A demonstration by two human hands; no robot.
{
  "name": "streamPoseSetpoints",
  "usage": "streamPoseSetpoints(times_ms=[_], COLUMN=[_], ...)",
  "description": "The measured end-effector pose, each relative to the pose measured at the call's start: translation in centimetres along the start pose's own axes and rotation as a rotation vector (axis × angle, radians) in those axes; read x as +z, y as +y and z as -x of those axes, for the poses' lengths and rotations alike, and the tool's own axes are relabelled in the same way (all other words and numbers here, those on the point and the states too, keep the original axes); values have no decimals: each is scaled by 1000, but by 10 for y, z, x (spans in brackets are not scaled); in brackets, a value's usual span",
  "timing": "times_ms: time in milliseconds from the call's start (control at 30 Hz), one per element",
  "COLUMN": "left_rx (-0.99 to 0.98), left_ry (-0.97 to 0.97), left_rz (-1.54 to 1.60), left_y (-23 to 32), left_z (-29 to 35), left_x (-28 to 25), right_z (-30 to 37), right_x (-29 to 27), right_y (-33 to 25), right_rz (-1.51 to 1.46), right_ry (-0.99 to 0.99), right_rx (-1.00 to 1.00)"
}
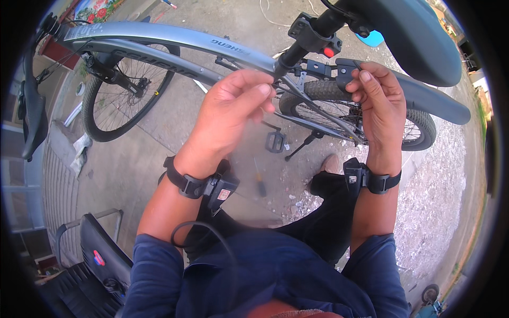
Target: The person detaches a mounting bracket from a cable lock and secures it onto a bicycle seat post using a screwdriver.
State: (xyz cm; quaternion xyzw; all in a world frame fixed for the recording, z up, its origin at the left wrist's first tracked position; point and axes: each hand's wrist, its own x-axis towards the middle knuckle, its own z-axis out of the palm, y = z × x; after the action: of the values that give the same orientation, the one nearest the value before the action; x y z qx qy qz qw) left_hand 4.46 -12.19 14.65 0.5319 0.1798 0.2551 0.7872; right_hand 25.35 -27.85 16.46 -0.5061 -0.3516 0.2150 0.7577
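The left hand (233, 108) is up in front of the grey bicycle frame (175, 40). Its grip is pressed together: the thumb and fingers pinch a thin dark cable (313, 106) near where the seat post (297, 47) goes into the frame. The cable is thin, so it is hard to see how much of it sits inside the fingers.

The right hand (379, 100) is well apart from the left one, at the grey rear mudguard (424, 95). Its fingers are curled and closed on the black bracket (347, 71) at the front end of the mudguard. The cable runs down from the left hand toward the rear wheel (419, 132) below the right hand.

The big dark saddle (419, 37) is above the right hand and hides part of the bike. A red reflector (329, 52) sits on the clamp under the saddle.

Lower down is a black pedal (275, 141) and the kickstand (302, 146). A screwdriver (260, 180) lies on the concrete ground between the arms. The front wheel (124, 95) is far off to the left. A black chair (101, 259) stands at the lower left. Both wrists wear black bands.
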Motion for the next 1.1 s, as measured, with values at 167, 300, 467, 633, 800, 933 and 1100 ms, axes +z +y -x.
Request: streamPoseSetpoints(times_ms=[167,300,467,633,800,933,1100], left_rx=[179,270,258,412,464,431,333], left_ry=[12,-14,-155,-270,-184,-202,-167], left_rz=[-110,-189,-396,-473,-455,-527,-365], left_y=[24,47,31,7,-5,-4,-8], left_z=[-43,-67,-45,-26,-16,-4,7], left_x=[0,7,21,23,27,28,32], right_z=[-3,2,15,23,33,40,47], right_x=[4,11,30,49,47,47,47], right_y=[4,9,15,23,26,28,31], right_rz=[-7,-37,-46,-204,-307,-389,-389], right_ry=[-90,-109,-185,-235,-242,-258,-228], right_rx=[13,45,152,352,389,419,380])
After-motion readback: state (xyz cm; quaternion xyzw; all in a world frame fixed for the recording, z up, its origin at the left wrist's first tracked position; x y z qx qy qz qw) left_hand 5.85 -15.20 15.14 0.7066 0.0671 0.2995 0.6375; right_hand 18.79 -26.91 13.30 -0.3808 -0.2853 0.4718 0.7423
